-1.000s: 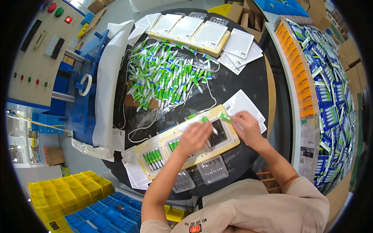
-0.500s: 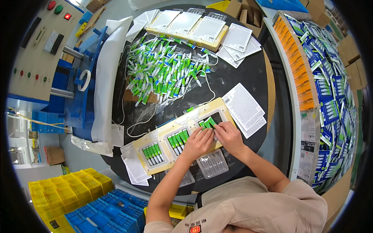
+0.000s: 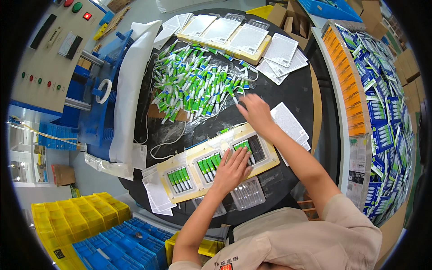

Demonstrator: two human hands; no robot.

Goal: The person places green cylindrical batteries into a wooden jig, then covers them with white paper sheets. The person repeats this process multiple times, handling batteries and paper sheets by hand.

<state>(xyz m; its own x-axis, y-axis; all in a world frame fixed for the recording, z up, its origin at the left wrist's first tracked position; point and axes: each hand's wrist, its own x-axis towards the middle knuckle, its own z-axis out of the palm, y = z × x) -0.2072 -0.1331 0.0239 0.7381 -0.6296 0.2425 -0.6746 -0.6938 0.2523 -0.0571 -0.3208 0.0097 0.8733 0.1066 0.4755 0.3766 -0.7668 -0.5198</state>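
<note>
A long cream tray (image 3: 161, 177) lies across the near side of the round black table, with three framed compartments. Small green-and-white tubes (image 3: 179, 179) stand in rows in the left and middle ones. The right compartment (image 3: 257, 148) has tubes on its left side and a dark bare part on its right. My left hand (image 3: 232, 170) lies over those tubes with its fingers stretched out. My right hand (image 3: 257, 113) is raised at the right edge of a big heap of loose tubes (image 3: 193, 85), its fingers apart beside one tube (image 3: 232, 94); whether they touch it is unclear.
Clear plastic blister trays (image 3: 248, 193) lie at the table's near edge. White printed cards (image 3: 289, 120) lie right of the tray. Another card-covered cream tray (image 3: 258, 55) is at the back. A machine (image 3: 45, 58) stands left, blue and yellow crates (image 3: 81, 220) lower left, packed blisters (image 3: 382, 130) right.
My right hand has left the tray's right compartment and moved up and away to the heap's edge. My left hand has stayed at the tray, its fingers now flatter over the tubes.
</note>
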